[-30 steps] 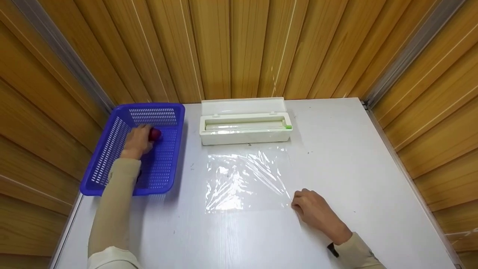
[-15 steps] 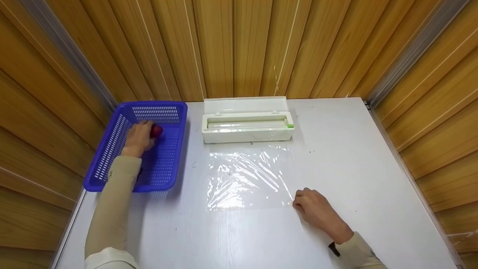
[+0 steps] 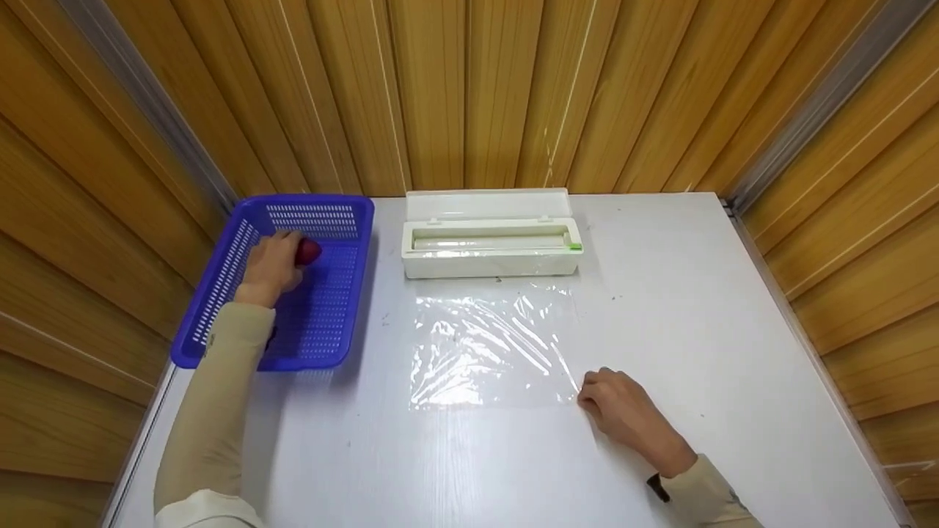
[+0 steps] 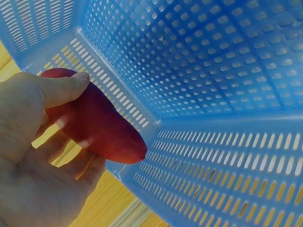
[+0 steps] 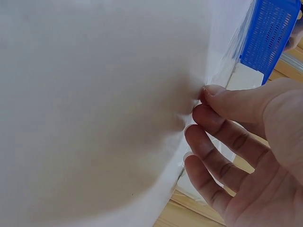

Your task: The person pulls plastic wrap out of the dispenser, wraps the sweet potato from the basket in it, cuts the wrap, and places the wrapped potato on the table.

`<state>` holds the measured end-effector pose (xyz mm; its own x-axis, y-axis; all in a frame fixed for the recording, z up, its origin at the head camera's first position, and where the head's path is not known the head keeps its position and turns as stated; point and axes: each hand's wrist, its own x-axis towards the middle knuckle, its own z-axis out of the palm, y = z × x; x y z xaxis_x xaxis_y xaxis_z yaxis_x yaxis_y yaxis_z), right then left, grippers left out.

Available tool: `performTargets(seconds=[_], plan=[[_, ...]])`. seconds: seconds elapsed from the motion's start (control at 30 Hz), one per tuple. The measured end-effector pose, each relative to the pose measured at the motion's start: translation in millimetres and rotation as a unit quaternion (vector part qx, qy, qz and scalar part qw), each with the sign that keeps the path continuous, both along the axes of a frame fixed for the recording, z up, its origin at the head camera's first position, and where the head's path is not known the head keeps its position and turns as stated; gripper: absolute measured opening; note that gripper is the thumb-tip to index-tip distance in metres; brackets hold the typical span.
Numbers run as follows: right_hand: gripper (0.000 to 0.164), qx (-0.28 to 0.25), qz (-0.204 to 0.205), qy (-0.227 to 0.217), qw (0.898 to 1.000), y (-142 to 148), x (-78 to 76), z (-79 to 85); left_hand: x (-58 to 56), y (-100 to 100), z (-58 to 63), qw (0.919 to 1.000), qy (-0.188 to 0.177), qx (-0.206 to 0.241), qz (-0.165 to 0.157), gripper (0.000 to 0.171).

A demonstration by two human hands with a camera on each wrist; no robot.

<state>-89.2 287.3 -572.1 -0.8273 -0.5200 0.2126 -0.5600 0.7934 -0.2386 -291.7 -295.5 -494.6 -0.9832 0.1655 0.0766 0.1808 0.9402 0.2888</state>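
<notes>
In the head view my left hand [image 3: 270,265] is inside the purple-blue plastic basket [image 3: 330,297]. It holds a dark red, elongated sweet potato [image 3: 309,251]. The left wrist view shows the thumb over the top of the sweet potato [image 4: 102,125] and the fingers beneath it. A sheet of clear cling film [image 3: 484,352] lies on the white table, wrinkled and shiny. My right hand [image 3: 623,411] pinches its near right corner. From the right wrist, thumb and index fingertip meet at the film's edge, while the other fingers of this hand [image 5: 246,151] are slightly bent.
A white cling film dispenser [image 3: 491,265] stands behind the sheet, its lid [image 3: 488,204] raised and a green piece [image 3: 575,247] at its right end. The roll sits inside. Wood-patterned walls [image 3: 499,95] enclose the white table [image 3: 704,315] at the back and sides.
The head view has shifted slightly, so everything appears a little to the right and higher. Both hands keep their holds and stay in nearly the same places.
</notes>
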Motion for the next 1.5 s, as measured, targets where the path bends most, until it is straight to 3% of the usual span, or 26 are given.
performTargets(seconds=[0.47, 0.93, 1.5], plan=[[0.013, -0.004, 0.0, -0.015, 1.0, -0.1, -1.0, 2.4, 9.1, 9.0, 10.0, 1.0, 0.0, 0.001, 0.0, 0.048], [0.015, -0.001, 0.001, 0.014, 1.0, -1.2, -1.0, 2.2, 14.4, 18.6, 19.9, 0.9999, 0.013, -0.003, -0.01, 0.051], [0.012, 0.008, -0.004, -0.013, 1.0, -2.8, -1.7, 2.8, 20.8, 33.3, 23.3, 0.9993, 0.022, -0.009, -0.028, 0.057]])
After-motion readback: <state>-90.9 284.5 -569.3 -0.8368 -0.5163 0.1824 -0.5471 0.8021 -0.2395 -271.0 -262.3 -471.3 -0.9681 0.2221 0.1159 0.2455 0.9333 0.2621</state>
